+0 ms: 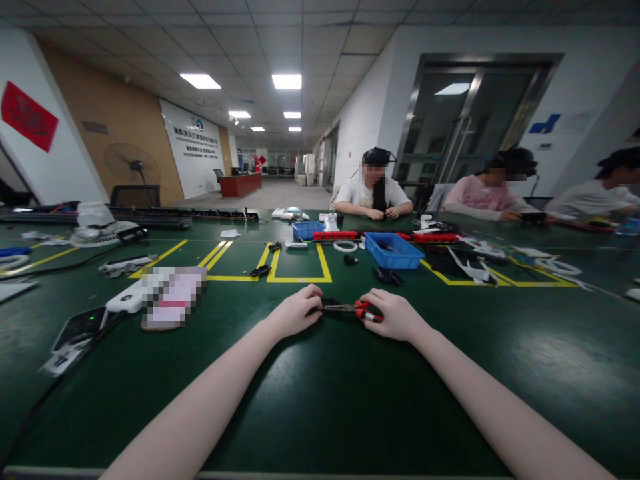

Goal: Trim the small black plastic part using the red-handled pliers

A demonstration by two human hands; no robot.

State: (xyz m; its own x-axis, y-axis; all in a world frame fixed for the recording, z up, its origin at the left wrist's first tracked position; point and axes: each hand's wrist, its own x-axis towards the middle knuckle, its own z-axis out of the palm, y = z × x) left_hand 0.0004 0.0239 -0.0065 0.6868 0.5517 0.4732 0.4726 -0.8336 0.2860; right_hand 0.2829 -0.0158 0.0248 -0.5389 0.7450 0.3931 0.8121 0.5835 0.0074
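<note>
Over the green table, my right hand is closed round the red handles of a pair of needle-nose pliers. The jaws point left, toward my left hand. Its fingers are pinched around a small black piece at the tips of the pliers. Most of that piece is hidden by fingers and jaws, so its kind cannot be made out. Whether the jaws grip it I cannot tell.
Ahead stand a large blue bin and a smaller blue bin. Black parts lie nearby. To the left are a white power strip and a phone. Across the table sits a person; others sit further right.
</note>
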